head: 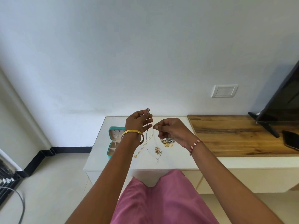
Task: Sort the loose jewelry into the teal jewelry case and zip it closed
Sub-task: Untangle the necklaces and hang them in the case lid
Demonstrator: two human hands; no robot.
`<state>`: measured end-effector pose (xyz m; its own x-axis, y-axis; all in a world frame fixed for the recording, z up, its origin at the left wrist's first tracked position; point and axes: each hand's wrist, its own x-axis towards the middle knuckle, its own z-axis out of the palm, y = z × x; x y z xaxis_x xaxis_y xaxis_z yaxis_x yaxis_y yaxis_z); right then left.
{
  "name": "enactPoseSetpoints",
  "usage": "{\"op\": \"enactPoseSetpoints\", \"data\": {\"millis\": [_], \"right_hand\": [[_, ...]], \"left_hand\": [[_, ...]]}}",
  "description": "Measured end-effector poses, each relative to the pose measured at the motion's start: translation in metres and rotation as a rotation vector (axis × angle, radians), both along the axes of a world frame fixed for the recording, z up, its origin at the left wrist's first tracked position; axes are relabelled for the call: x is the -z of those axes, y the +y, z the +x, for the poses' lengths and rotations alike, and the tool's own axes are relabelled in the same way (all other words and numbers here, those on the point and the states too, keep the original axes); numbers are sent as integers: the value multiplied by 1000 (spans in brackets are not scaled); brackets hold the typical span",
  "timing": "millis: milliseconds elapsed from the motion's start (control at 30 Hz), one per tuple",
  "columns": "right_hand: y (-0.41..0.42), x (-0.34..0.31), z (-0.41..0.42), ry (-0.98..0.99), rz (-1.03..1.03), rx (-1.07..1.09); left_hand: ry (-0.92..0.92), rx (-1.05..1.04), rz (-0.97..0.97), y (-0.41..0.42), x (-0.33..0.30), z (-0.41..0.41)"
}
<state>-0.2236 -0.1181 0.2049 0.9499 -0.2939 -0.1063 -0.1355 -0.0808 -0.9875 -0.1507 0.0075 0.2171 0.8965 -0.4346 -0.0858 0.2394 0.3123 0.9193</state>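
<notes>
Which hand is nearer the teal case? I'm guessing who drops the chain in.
Left. The left hand is raised just right of the open teal case; the right hand is farther right, above the jewelry pile.

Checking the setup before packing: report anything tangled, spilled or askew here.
Nothing is spilled or damaged. The jewelry sits in a jumbled heap beside the open case, and the left hand and right hand hold up a thin chain.
</notes>
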Motion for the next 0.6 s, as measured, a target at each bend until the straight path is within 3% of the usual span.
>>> {"op": "enactPoseSetpoints", "data": {"millis": [367,600], "right_hand": [[5,6,3,36,-56,-31],[1,7,0,-6,34,-46]], "left_hand": [[40,69,-18,-1,4,-2],[137,20,-68,3,7,4]]}}
